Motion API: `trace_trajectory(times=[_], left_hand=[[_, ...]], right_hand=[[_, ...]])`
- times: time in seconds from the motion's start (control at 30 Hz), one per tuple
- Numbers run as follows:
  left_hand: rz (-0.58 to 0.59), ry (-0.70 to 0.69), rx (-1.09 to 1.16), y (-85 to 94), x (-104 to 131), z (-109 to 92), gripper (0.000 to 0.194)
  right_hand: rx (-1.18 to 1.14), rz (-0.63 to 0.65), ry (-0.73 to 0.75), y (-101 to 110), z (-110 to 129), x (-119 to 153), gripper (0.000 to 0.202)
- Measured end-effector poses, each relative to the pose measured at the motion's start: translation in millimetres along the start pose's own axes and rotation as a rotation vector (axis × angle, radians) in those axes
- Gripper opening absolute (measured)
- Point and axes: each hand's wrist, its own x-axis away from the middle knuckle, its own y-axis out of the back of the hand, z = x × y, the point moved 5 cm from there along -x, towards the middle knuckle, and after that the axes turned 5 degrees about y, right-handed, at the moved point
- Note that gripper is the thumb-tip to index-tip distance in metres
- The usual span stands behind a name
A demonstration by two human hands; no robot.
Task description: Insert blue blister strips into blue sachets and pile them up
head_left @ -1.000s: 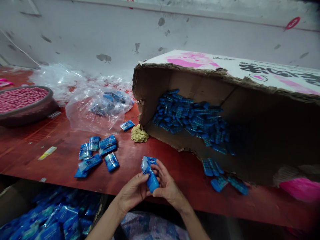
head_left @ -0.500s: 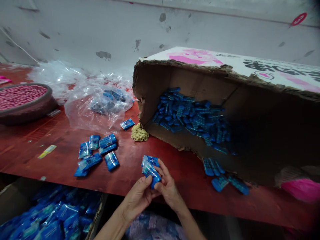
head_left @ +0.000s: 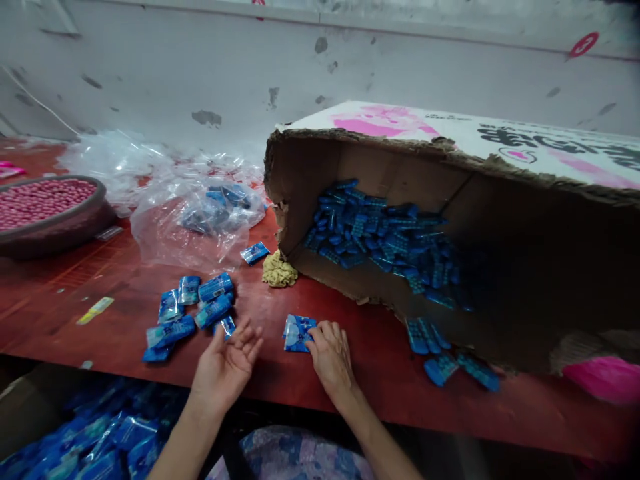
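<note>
My left hand (head_left: 227, 363) is palm up with its fingers loosely spread, holding nothing. Just beyond it lies a loose pile of filled blue packets (head_left: 215, 310) with shiny printed wrappers; my fingers partly cover the nearest one. A small stack of flat blue packets (head_left: 298, 333) rests on the red table between my hands. Fingers bent, my right hand (head_left: 331, 353) pinches the right edge of this stack. How many packets it grips is hidden.
A torn cardboard box (head_left: 380, 290) lies on its side, holding many blue pieces (head_left: 380, 230). Clear plastic bags (head_left: 165, 220), a yellowish crumpled lump (head_left: 279, 270) and a bowl of pink beads (head_left: 95, 207) are on the table (head_left: 265, 373). Blue packets (head_left: 100, 440) fill a box below.
The packet held in both hands has left them and the pile at left has shifted. My hands have parted: the left moved left and opened, the right came down on the flat stack.
</note>
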Motion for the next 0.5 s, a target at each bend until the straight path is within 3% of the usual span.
trace_trajectory(times=[0.1, 0.23, 0.5], left_hand=[[0.011, 0.127, -0.184, -2.8, 6.5, 36.1, 0.013], [0.021, 0.16, -0.339, -5.7, 9.8, 66.9, 0.013], [0.018, 0.093, -0.396, 2.7, -4.6, 62.2, 0.014]], right_hand=[[0.07, -0.016, 0.022, -4.6, 1.1, -1.6, 0.012], [0.055, 0.002, 0.028, -3.4, -2.8, -1.6, 0.008], [-0.01, -0.047, 0.053, -7.9, -8.4, -4.3, 0.006]])
